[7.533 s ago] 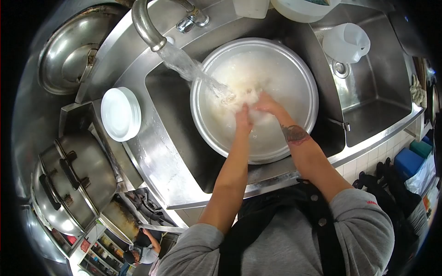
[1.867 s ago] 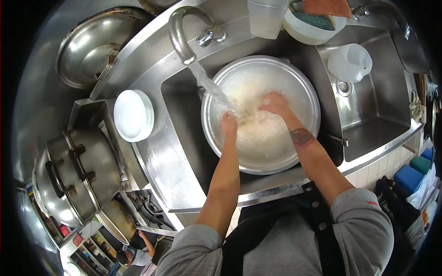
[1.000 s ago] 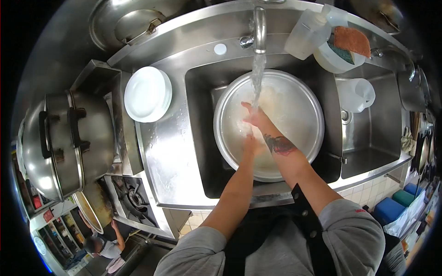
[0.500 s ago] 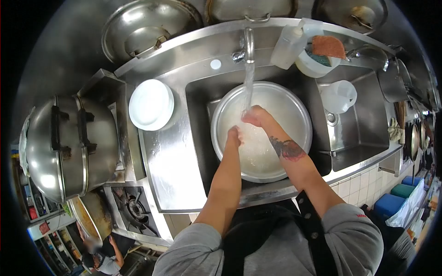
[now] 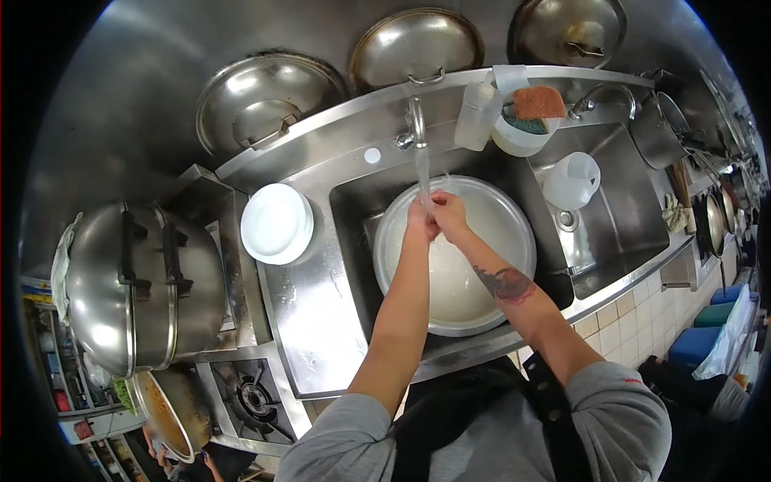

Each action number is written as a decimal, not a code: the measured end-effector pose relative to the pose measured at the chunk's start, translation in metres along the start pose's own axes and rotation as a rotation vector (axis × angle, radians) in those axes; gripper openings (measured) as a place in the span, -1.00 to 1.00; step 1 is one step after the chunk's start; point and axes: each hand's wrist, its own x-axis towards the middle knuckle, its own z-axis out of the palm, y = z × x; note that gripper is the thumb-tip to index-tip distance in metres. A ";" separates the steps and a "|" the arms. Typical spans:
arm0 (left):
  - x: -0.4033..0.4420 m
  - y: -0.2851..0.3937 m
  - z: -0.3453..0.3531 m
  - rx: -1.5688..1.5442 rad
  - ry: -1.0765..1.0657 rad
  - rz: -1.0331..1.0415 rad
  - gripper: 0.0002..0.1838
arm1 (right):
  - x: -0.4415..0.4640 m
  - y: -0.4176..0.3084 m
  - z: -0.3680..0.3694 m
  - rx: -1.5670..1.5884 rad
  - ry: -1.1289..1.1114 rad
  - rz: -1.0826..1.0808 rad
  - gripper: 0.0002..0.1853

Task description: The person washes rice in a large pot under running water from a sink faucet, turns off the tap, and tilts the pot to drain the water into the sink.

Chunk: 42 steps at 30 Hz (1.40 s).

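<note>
My left hand (image 5: 420,218) and my right hand (image 5: 449,212) are pressed together under the running tap (image 5: 418,122). Their fingers are curled inward; whether anything lies between them is hidden. Water (image 5: 425,170) falls from the spout onto the hands. Below them a wide round metal basin (image 5: 527,251) sits in the left sink (image 5: 353,205). Cloudy whitish water (image 5: 466,285) fills it, and its bottom is not clearly visible.
White plates (image 5: 277,223) are stacked on the left drainboard. A squeeze bottle (image 5: 478,115) and a tub (image 5: 524,140) with scouring pads stand behind the sinks. The right sink holds a translucent jug (image 5: 572,180). At left are a large domed steel vessel (image 5: 148,285) and a gas burner (image 5: 254,395).
Both hands have come together beneath the tap; before, they were apart, with the left lower over the basin. The camera view has shifted, and the water still runs.
</note>
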 end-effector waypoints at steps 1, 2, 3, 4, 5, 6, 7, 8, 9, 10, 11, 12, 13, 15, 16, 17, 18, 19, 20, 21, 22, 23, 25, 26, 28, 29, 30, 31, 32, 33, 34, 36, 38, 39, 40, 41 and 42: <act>0.027 -0.008 -0.030 0.003 -0.080 0.003 -0.60 | 0.003 -0.003 -0.001 0.016 -0.020 0.005 -0.79; 0.041 -0.008 -0.045 0.007 -0.160 0.004 -0.61 | 0.007 -0.008 -0.005 -0.077 -0.172 0.008 -0.79; 0.020 -0.007 -0.044 -0.127 -0.171 0.012 -0.73 | 0.011 -0.016 -0.012 -0.171 -0.321 0.010 -0.79; 0.011 -0.008 -0.038 -0.062 -0.042 0.042 -0.78 | 0.015 -0.026 -0.019 -0.267 -0.470 0.011 -0.78; 0.003 -0.011 -0.030 0.002 0.088 0.075 -0.83 | 0.019 -0.038 -0.026 -0.321 -0.631 0.020 -0.80; -0.007 -0.012 -0.026 0.065 0.220 0.109 -0.88 | 0.024 -0.052 -0.034 -0.377 -0.793 0.031 -0.83; -0.021 -0.011 -0.026 0.294 0.237 0.117 -0.87 | 0.029 -0.067 -0.038 -0.434 -0.955 0.039 -0.85; -0.039 -0.009 -0.028 0.522 0.252 0.126 -0.85 | 0.034 -0.082 -0.037 -0.553 -0.994 -0.060 -0.85; -0.055 -0.010 -0.030 0.749 0.270 0.133 -0.83 | 0.040 -0.095 -0.035 -0.673 -1.031 -0.159 -0.85; -0.069 -0.011 -0.031 0.867 0.305 0.166 -0.77 | 0.045 -0.108 -0.032 -0.792 -1.064 -0.260 -0.84; -0.082 -0.013 -0.031 0.984 0.341 0.197 -0.71 | 0.050 -0.119 -0.027 -0.869 -0.879 -0.606 -0.78; -0.094 -0.017 -0.035 1.100 0.380 0.229 -0.65 | 0.049 -0.136 -0.021 -0.856 -0.783 -0.644 -0.76; -0.101 -0.023 -0.049 1.166 0.460 0.298 -0.60 | 0.051 -0.148 -0.017 -0.842 -0.690 -0.680 -0.75; -0.121 -0.038 -0.074 1.309 0.647 0.406 -0.56 | 0.078 -0.151 -0.002 -0.690 -0.743 -0.783 -0.74; -0.131 -0.044 -0.083 1.387 0.753 0.444 -0.55 | 0.099 -0.146 0.010 -0.609 -0.767 -0.836 -0.73; -0.142 -0.050 -0.096 1.389 0.745 0.485 -0.58 | 0.125 -0.119 0.028 -0.286 -0.992 -0.354 -0.74; -0.153 -0.057 -0.110 1.392 0.737 0.520 -0.60 | 0.110 -0.134 0.028 -0.324 -1.163 -0.115 -0.73; -0.158 -0.061 -0.120 1.394 0.727 0.553 -0.63 | 0.078 -0.165 0.018 -0.362 -1.325 0.133 -0.73; -0.157 -0.061 -0.128 1.243 0.700 0.447 -0.65 | 0.054 -0.180 0.014 -0.401 -1.476 0.387 -0.73; -0.157 -0.062 -0.136 1.089 0.670 0.342 -0.68 | 0.044 -0.170 0.014 -0.434 -1.551 0.414 -0.73; -0.163 -0.060 -0.130 0.930 0.639 0.242 -0.70 | 0.038 -0.155 0.010 -0.471 -1.626 0.442 -0.74; -0.163 -0.059 -0.122 0.731 0.545 0.264 -0.76 | 0.037 -0.144 0.007 -0.514 -1.702 0.469 -0.74; -0.140 -0.050 -0.106 0.937 0.412 0.412 -0.79 | 0.043 -0.130 -0.003 -0.406 -1.727 0.380 -0.72; -0.120 -0.047 -0.099 0.889 0.337 0.470 -0.79 | 0.045 -0.126 -0.006 -0.352 -1.735 0.340 -0.71; -0.089 -0.030 -0.062 0.850 0.287 0.479 -0.78 | 0.052 -0.131 -0.010 -0.267 -1.712 0.355 -0.67; -0.082 -0.022 -0.033 0.862 0.312 0.432 -0.78 | 0.057 -0.137 -0.013 -0.225 -1.695 0.359 -0.65; -0.065 -0.022 -0.023 0.753 0.254 0.494 -0.78 | 0.061 -0.143 -0.015 -0.276 -1.650 0.297 -0.66; -0.052 -0.022 -0.009 0.643 0.194 0.553 -0.77 | 0.066 -0.151 -0.016 -0.326 -1.602 0.235 -0.67; -0.042 -0.016 0.001 0.701 0.186 0.560 -0.77 | 0.070 -0.158 -0.016 -0.374 -1.552 0.174 -0.67; -0.040 -0.008 0.019 0.760 0.180 0.566 -0.76 | 0.081 -0.161 -0.013 -0.507 -1.491 -0.150 -0.63; -0.036 -0.004 0.029 0.817 0.175 0.571 -0.75 | 0.089 -0.165 -0.008 -0.659 -1.278 -0.398 -0.65; -0.031 -0.008 0.023 1.264 0.145 0.707 -0.66 | 0.106 -0.164 0.003 -0.825 -0.953 -0.794 -0.70; -0.050 -0.017 0.015 1.831 0.167 0.743 -0.59 | 0.126 -0.146 0.020 -0.865 -0.747 -1.109 -0.76; -0.075 -0.024 0.026 2.066 0.219 0.450 -0.51 | 0.131 -0.139 0.027 -0.898 -0.698 -1.083 -0.79; -0.089 -0.030 0.015 2.200 0.221 0.324 -0.48 | 0.133 -0.132 0.035 -0.931 -0.650 -1.055 -0.82; -0.104 -0.039 0.003 2.329 0.221 0.189 -0.44 | 0.135 -0.127 0.041 -0.963 -0.602 -1.026 -0.85; -0.117 -0.049 -0.010 2.239 0.354 0.193 -0.40 | 0.136 -0.123 0.045 -1.027 -0.555 -0.992 -0.87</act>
